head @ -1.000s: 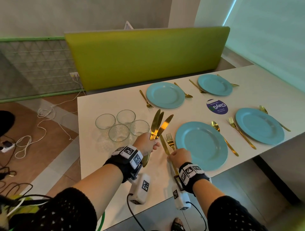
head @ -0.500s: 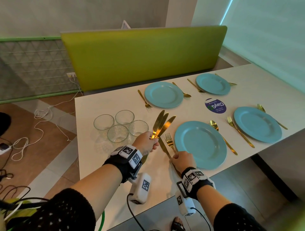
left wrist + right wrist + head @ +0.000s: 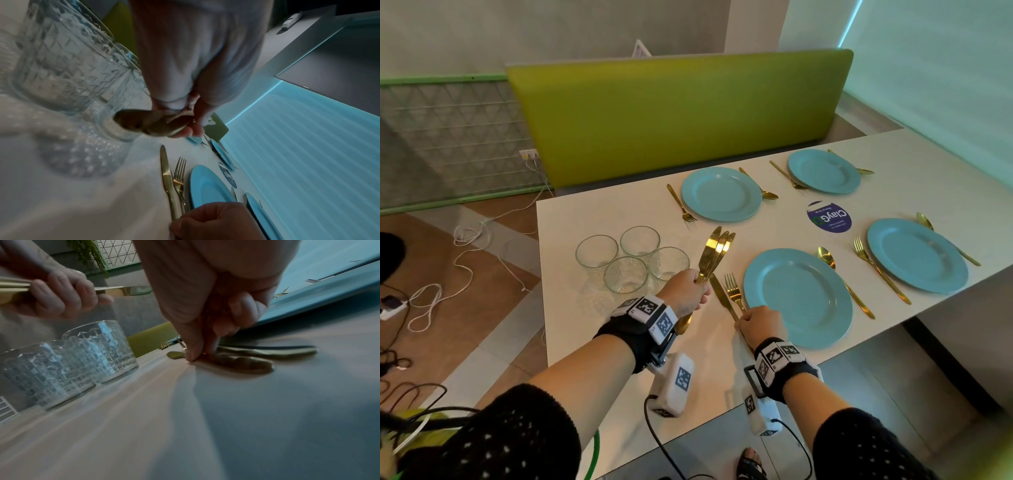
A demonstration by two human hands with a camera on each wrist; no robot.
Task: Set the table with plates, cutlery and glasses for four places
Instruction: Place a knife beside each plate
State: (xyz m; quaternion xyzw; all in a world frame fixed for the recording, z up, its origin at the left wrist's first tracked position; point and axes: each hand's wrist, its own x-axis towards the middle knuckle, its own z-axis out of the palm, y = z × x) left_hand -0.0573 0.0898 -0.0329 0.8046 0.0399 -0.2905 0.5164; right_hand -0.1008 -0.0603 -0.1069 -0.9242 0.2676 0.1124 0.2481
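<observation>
Our right hand [image 3: 756,325] pinched the handle of the knife [image 3: 722,298] lying just beside the fork [image 3: 732,291] by the near plate [image 3: 798,294]. Our left hand [image 3: 685,291] was closed tight around three spare knives [image 3: 714,255], close to the glasses [image 3: 626,267]. Those spare knives could slip or bump a glass if we swung them. We could also nudge the fork crooked. A second ago the spare knives fanned wider apart; the blurry wrist view made our fingertips hard to read.
</observation>
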